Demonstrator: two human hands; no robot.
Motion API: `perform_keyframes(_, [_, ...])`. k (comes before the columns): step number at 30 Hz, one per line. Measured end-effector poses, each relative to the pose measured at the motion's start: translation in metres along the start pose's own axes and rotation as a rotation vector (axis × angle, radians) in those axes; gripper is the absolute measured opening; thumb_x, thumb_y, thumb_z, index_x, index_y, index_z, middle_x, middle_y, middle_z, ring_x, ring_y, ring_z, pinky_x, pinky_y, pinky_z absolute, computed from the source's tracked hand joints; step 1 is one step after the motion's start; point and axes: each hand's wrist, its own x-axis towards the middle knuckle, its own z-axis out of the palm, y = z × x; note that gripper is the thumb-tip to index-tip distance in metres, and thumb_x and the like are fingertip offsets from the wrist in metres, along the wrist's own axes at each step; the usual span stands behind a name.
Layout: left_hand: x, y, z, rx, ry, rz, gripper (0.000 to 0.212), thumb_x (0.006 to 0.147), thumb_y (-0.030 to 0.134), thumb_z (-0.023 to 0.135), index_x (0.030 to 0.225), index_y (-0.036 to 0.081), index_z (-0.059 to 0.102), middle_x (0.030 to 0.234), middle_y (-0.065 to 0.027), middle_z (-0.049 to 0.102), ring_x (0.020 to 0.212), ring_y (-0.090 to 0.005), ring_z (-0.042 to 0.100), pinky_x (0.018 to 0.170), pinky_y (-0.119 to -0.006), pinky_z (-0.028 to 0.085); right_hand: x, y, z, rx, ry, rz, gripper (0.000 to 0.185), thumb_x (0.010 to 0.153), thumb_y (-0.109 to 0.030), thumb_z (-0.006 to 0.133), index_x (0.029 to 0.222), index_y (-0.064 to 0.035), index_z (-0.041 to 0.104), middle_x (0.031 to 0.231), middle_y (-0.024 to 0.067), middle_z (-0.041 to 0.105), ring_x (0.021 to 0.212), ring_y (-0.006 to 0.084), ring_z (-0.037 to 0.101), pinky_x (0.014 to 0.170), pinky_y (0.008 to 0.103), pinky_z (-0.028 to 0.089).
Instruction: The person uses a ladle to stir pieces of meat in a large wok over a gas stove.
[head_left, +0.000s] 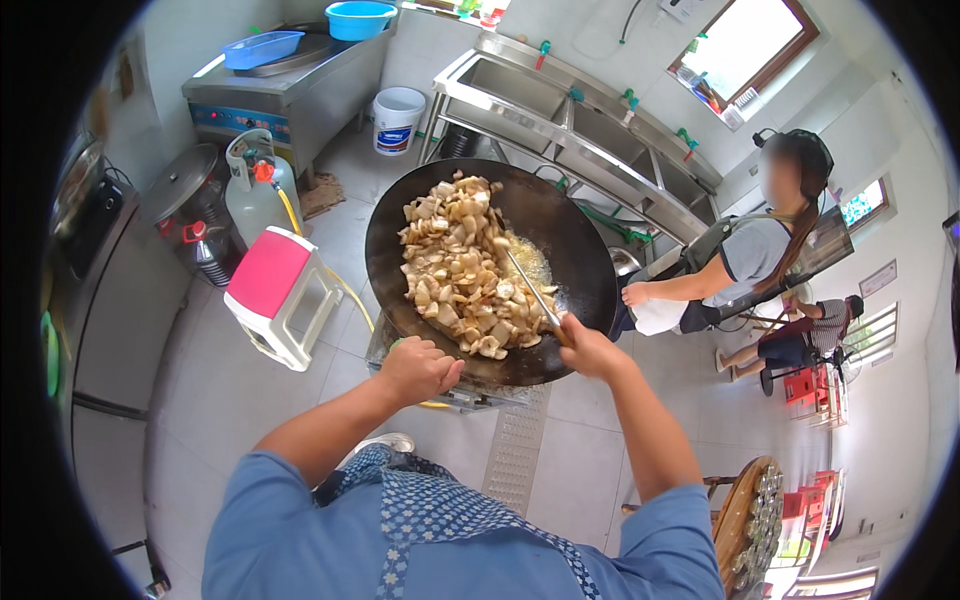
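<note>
A large dark wok (577, 225) stands before me on a low burner stand (480, 399). Heaped in its left and middle is a pile of sliced, pale-brown meat (457, 262), fatty-looking. Bubbling oil (529, 259) shows to the right of the heap. My right hand (596, 349) grips the wooden end of a long metal-handled cooking utensil (532, 283); its head is buried in the meat. At the near-left rim, my left hand (420, 371) is closed on the wok's edge, with a bit of something green (396, 343) beside the knuckles.
Left of the wok stand a pink-topped stool (270, 266) and a gas cylinder (262, 195) with a yellow hose. Steel sinks (517, 86) line the far wall, near a white bucket (397, 120). A person (750, 232) stands close on the right. A wooden table (739, 502) holds several glasses.
</note>
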Motion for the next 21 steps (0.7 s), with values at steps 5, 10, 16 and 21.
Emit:
perform_keyframes(5, [-0.001,0.002,0.003,0.013,0.024,-0.008,0.039,0.091,0.024,0.074,0.058,0.016,0.055,0.054,0.0002,0.055,0.055,-0.0226,0.057,0.055,-0.039,0.044,-0.105,-0.024,-0.014,-0.324,0.034,0.131,0.047,0.093,-0.006,0.058,0.14,-0.0108,0.054,0.104,0.0277,0.072,0.094,0.0508,0.069,0.081,0.0575,0.054])
perform_keyframes(10, [-0.006,0.003,0.003,0.023,0.0,-0.032,0.038,0.091,0.023,0.074,0.059,0.017,0.055,0.055,0.0001,0.055,0.055,-0.0226,0.057,0.056,-0.039,0.044,-0.135,-0.016,-0.068,-0.238,0.224,0.231,0.05,0.092,-0.011,0.064,0.14,-0.0124,0.052,0.103,0.0274,0.072,0.098,0.0499,0.069,0.085,0.0526,0.054])
perform_keyframes(16, [-0.003,0.005,0.002,-0.014,0.006,-0.022,0.037,0.092,0.021,0.073,0.06,0.016,0.055,0.057,-0.0006,0.054,0.057,-0.0229,0.057,0.058,-0.04,0.044,-0.021,0.02,-0.087,-0.181,0.3,0.208,0.047,0.09,-0.014,0.066,0.135,-0.0071,0.051,0.108,0.029,0.07,0.106,0.0482,0.069,0.091,0.0492,0.054])
perform_keyframes(21, [-0.006,0.005,0.002,-0.005,0.009,-0.04,0.037,0.092,0.023,0.075,0.061,0.017,0.055,0.058,0.0003,0.055,0.058,-0.0216,0.057,0.058,-0.039,0.043,0.07,-0.025,-0.061,-0.275,0.253,0.065,0.039,0.089,-0.01,0.067,0.125,-0.0045,0.052,0.111,0.0316,0.071,0.11,0.0488,0.069,0.092,0.0501,0.054])
